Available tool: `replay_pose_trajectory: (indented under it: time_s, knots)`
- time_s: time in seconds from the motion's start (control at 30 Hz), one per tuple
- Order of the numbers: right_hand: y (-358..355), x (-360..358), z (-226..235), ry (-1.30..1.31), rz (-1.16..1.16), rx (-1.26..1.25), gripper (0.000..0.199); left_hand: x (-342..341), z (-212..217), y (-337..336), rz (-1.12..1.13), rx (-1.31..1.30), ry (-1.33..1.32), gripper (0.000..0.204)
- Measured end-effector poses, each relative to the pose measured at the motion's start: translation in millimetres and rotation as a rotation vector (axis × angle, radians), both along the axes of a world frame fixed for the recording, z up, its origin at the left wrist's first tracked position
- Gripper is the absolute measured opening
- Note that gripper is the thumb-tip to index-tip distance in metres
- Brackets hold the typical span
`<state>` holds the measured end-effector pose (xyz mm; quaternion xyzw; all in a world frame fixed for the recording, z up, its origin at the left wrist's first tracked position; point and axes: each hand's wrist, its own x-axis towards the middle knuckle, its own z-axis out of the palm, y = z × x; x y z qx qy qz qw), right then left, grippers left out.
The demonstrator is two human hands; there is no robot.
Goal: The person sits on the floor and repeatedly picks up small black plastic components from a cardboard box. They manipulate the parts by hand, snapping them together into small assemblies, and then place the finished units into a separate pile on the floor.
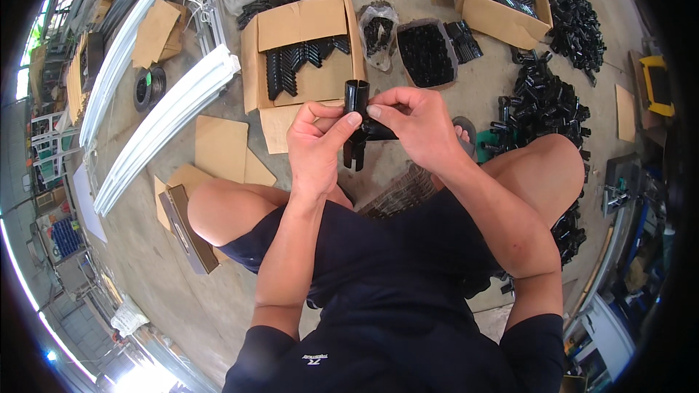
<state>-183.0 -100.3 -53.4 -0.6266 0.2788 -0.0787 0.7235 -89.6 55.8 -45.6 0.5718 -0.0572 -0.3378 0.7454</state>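
Note:
Upright between my hands stands a black T-shaped pipe fitting (356, 94), with an open round end at the top and a slotted lower end. My left hand (314, 149) is closed around its left side, the thumb pressing on the front. On the other side, the thumb and fingers of my right hand (422, 131) pinch together against the fitting, near its side branch. Whether a small part sits between those fingertips is too small to tell. Just beyond is an open cardboard box (302, 20) with similar black pieces set in rows.
A heap of loose black fittings (542, 98) lies by my right knee. Farther off are a clear bag (379, 65) and a bin (450, 76) of small black parts, and another cardboard box (502, 20). Long white metal profiles (167, 131) and cardboard sheets (220, 147) lie to the left.

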Motion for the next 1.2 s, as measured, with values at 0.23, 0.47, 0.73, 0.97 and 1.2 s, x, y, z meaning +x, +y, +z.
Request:
replay_pose_trajectory:
  time_s: [0.23,0.47,0.73,0.97,1.2]
  knots:
    - [4.0,7.0,2.7,-0.005,-0.042,0.284,0.016,-5.5,-6.0,2.4,0.109,-0.1,-0.002,0.017]
    - [9.5,9.4,5.2,-0.011,-0.094,0.31,0.014,-9.5,-6.6,2.7,0.146,-0.094,-0.098,0.017]
    - [11.3,3.5,9.0,-0.028,-0.067,0.228,0.014,-12.0,-4.6,-0.1,0.156,-0.097,-0.112,0.018]
    - [7.2,0.8,13.3,-0.123,0.018,-0.432,0.011,-12.0,-3.9,0.2,0.154,-0.103,-0.129,0.018]
    - [-0.1,1.3,21.5,-0.138,0.089,-0.532,0.012,-13.1,-1.1,3.9,0.136,-0.102,-0.14,0.017]
